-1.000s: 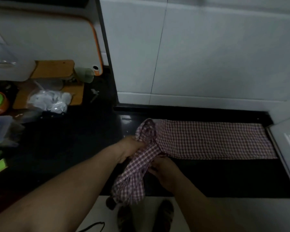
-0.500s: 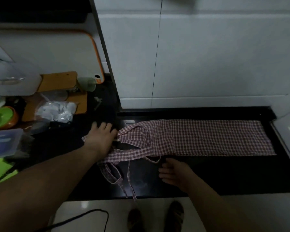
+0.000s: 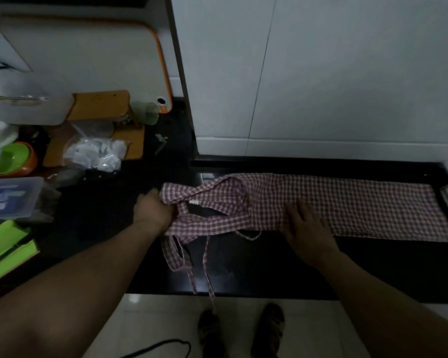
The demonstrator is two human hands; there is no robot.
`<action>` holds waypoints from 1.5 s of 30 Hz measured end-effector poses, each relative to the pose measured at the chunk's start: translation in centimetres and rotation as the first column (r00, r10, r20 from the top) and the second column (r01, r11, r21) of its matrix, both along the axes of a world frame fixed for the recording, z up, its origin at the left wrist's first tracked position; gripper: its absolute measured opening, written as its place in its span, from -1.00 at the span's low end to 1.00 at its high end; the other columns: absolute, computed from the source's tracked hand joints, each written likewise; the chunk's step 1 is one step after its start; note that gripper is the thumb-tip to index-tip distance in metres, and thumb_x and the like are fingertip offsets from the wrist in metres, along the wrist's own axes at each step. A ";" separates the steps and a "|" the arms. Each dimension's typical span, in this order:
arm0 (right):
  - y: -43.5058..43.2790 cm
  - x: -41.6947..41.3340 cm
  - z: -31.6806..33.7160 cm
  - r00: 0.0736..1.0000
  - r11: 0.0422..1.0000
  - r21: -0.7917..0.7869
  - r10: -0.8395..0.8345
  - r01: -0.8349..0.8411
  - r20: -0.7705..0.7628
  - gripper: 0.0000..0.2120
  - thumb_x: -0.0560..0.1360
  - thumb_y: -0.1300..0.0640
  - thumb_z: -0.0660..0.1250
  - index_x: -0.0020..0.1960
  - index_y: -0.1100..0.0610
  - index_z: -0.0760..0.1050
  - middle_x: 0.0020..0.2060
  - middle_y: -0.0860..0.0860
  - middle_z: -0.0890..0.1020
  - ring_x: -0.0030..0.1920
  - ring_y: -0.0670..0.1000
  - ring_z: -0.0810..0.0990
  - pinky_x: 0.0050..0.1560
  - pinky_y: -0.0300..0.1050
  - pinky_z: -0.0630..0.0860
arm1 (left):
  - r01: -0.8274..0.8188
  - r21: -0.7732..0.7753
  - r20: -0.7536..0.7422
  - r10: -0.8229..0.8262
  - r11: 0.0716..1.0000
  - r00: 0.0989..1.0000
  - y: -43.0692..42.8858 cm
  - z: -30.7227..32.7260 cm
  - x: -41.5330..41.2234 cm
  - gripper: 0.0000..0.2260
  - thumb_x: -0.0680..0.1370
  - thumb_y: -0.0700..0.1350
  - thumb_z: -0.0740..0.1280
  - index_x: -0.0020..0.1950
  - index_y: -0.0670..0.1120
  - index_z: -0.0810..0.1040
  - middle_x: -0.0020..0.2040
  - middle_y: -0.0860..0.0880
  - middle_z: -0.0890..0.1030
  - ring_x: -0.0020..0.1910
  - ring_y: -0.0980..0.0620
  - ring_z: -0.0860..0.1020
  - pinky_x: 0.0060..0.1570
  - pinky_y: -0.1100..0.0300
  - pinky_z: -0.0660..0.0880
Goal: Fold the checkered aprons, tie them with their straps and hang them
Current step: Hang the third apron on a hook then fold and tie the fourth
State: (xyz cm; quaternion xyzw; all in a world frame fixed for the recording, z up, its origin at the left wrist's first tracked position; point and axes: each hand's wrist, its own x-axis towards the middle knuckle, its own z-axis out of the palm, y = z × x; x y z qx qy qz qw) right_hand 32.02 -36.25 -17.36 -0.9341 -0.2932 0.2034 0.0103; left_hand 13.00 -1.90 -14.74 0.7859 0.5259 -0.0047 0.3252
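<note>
A dark, glossy surface [image 3: 269,275] runs under a white tiled wall [image 3: 321,73]. You have the checkered apron [image 3: 360,205] laid along it as a long narrow strip that reaches the right end. You look to be mid-fold: your left hand [image 3: 153,215] grasps the bunched bib end at the left, while your right hand [image 3: 308,228] lies flat, fingers straight, pinning the strip's middle. Next, I judge, you need to bring that bunched end squarely over onto the strip. The straps [image 3: 207,259] trail loose over the near edge, so gather them before tying. The cloth looks thin and limp.
</note>
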 end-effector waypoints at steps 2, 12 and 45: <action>-1.5 0.6 0.5 1.000 0.999 -0.034 -0.013 0.012 -0.010 -0.30 0.66 -0.31 0.01 0.68 -0.13 -0.15 0.69 0.04 -0.08 0.67 0.13 -0.09 0.62 0.28 0.00 | 0.029 0.091 0.061 -0.035 0.995 0.998 0.6 1.4 0.6 -0.83 0.53 -0.09 0.39 -0.03 -0.09 0.42 -0.05 -0.20 0.58 -0.06 -0.23 0.59 -0.05 0.02 0.50; 6.0 -2.6 2.0 0.969 0.955 0.171 0.236 -0.244 0.069 -0.48 0.66 -0.09 0.16 0.60 -0.08 0.25 0.60 0.00 0.29 0.57 0.08 0.27 0.55 0.17 0.25 | 0.645 0.549 -0.077 -0.737 0.531 0.672 -2.9 3.9 1.8 -0.35 0.44 -0.09 0.38 0.54 -0.05 0.39 0.41 -0.17 0.47 0.38 -0.21 0.45 0.40 -0.14 0.38; 8.9 -7.9 2.3 0.874 0.868 0.104 0.484 -0.485 0.036 -0.38 0.52 -0.30 0.29 0.52 -0.13 0.33 0.47 -0.05 0.40 0.48 0.06 0.36 0.52 0.18 0.21 | 0.866 0.097 -0.379 -0.786 0.490 0.488 -1.1 0.9 -8.8 -0.79 0.55 0.16 0.30 0.11 0.12 0.45 0.10 0.03 0.61 0.10 -0.02 0.57 0.12 0.06 0.41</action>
